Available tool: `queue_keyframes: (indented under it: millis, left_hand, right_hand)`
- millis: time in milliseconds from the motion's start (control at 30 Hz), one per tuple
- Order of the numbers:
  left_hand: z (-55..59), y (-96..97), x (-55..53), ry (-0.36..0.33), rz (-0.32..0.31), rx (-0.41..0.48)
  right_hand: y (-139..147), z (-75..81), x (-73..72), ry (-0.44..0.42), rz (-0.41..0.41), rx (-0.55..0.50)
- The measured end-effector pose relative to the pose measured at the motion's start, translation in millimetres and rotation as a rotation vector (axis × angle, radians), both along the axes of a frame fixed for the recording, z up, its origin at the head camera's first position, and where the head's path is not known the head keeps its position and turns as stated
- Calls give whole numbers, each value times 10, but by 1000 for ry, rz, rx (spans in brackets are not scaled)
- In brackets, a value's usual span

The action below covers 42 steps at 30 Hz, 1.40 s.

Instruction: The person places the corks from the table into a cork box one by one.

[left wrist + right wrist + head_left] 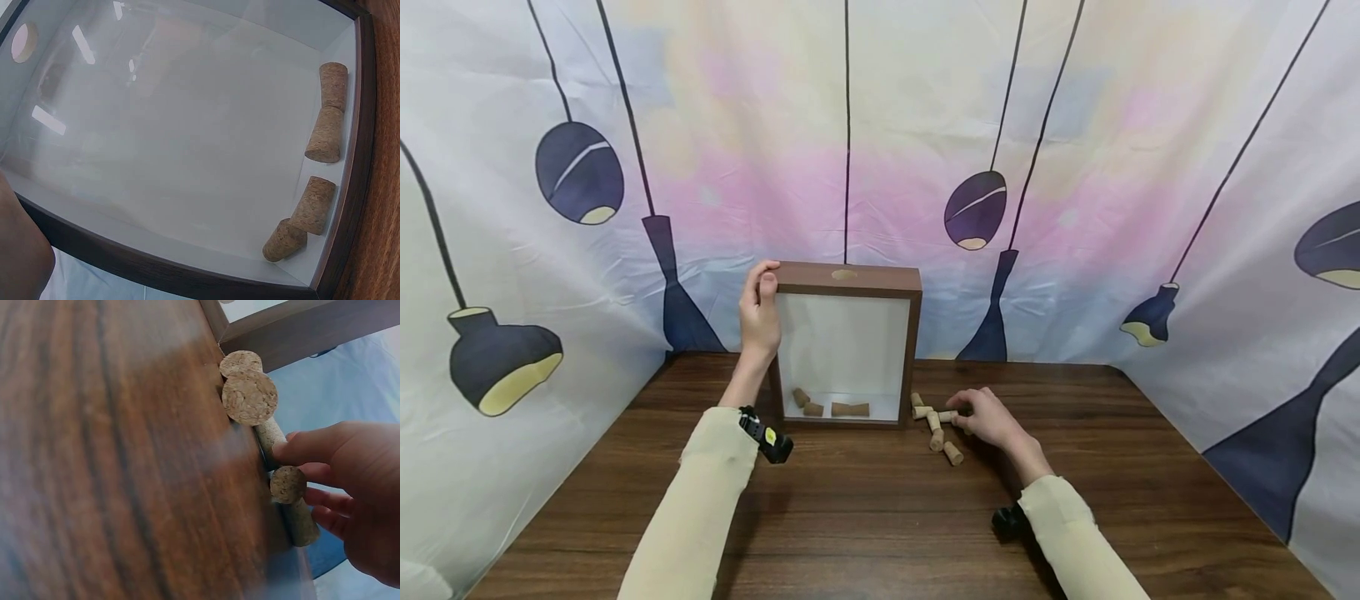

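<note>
A brown wooden shadow box with a clear front stands upright on the table. My left hand grips its upper left edge, thumb at the front and fingers over the top. Several tapered cork stoppers lie along the bottom inside the box. Beside the box's lower right corner is a loose pile of cork stoppers. My right hand bends over that pile and pinches a cork stopper with thumb and index finger. The other fingers curl close by another cork stopper, its round end showing.
The dark wood-grain table runs back to a fabric backdrop printed with hanging lamps. An oval inlay marks the box's top, and a round hole shows from inside. Each wrist wears a black camera.
</note>
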<state>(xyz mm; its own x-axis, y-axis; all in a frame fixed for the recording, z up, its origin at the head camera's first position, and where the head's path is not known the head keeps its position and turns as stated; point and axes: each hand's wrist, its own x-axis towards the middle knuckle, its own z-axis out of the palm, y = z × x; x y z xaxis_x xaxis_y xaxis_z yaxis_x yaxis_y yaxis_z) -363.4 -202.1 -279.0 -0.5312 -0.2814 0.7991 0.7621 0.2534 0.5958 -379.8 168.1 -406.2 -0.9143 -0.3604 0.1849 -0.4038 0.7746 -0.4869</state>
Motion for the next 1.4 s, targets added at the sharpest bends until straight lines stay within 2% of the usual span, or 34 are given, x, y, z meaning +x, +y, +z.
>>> queue_keyframes:
  millis: [67, 267, 433, 633, 967, 1233, 1400]
  left_hand:
    - [-2, -5, 7, -4, 4, -1]
    - [-5, -2, 42, -22, 6, -12]
    - [20, 11, 61, -31, 5, -19]
    - [35, 18, 62, -31, 5, -27]
    - [36, 4, 55, -27, 10, -27]
    - [46, 12, 43, -18, -16, -23]
    - [24, -5, 62, -22, -10, -28]
  right_hand:
    - [-10, -2, 3, -3, -4, 3]
    - [7, 25, 11, -6, 10, -74]
    - [44, 147, 25, 72, 38, -122]
    - [64, 330, 54, 157, 31, -200]
    - [-43, 817, 59, 368, 66, -233]
    - [-111, 1260, 99, 459, 82, -237]
    - [-183, 1551, 130, 523, 110, -215]
